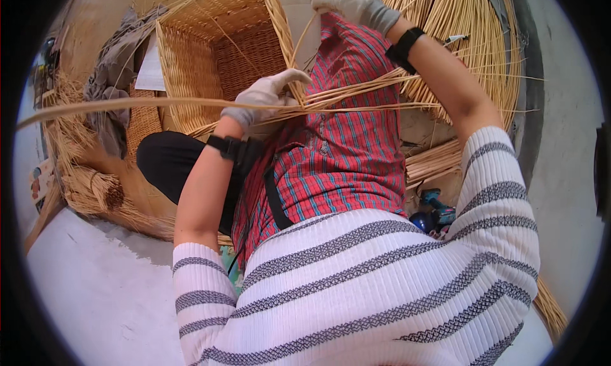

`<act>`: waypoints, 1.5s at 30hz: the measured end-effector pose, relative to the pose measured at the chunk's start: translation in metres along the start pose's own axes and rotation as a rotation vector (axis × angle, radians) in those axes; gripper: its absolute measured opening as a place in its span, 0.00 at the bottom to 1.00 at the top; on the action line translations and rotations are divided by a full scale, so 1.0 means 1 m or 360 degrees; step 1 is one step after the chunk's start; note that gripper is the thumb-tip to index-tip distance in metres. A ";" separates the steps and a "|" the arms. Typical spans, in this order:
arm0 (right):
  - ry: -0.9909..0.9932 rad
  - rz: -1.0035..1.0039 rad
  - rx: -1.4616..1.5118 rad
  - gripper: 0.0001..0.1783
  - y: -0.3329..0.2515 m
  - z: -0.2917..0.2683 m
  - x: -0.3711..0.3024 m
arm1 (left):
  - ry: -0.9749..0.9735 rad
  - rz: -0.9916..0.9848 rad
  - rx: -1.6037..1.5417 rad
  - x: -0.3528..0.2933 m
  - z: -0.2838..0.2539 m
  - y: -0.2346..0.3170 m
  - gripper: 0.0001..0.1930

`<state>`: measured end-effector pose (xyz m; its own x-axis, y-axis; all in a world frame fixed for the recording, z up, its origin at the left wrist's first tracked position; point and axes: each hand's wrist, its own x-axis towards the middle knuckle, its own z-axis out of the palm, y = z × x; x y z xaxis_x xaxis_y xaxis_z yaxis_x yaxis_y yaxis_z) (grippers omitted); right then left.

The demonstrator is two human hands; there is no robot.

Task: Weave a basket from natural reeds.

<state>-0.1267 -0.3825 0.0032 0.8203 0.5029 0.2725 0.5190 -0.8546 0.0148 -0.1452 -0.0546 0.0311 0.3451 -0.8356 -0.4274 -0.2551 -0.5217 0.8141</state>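
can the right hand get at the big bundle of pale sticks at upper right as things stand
Probably yes: the right hand is close beside the bundle of pale sticks, and nothing seems to stand between them, though its fingers appear occupied with a strand.

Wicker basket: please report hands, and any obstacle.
Left hand at edge of basket. Right hand raised, pinching a strand. Loose canes cross red cloth.

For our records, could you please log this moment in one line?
left hand: at corner of wicker basket | right hand: pinching strand | long strands: across red plaid cloth
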 end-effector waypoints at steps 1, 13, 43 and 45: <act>0.0248 0.0283 0.0133 0.17 -0.009 -0.001 0.000 | 0.0210 -0.0031 -0.0104 -0.008 0.008 -0.003 0.23; -0.0571 0.0831 0.1523 0.27 -0.164 0.005 -0.031 | 0.0801 0.0666 0.0227 -0.049 0.052 -0.045 0.13; 0.0299 0.2852 0.2866 0.18 -0.231 -0.053 -0.093 | 0.0821 0.0383 0.0323 -0.033 0.054 -0.028 0.14; 0.0194 0.2700 0.2604 0.17 -0.232 -0.067 -0.086 | 0.0833 0.0384 0.0330 -0.032 0.055 -0.030 0.14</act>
<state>-0.3335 -0.2365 0.0413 0.5823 -0.3234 -0.7458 -0.5984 0.4504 -0.6626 -0.1982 -0.0213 -0.0010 0.6401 -0.7665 0.0523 -0.5339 -0.3948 0.7477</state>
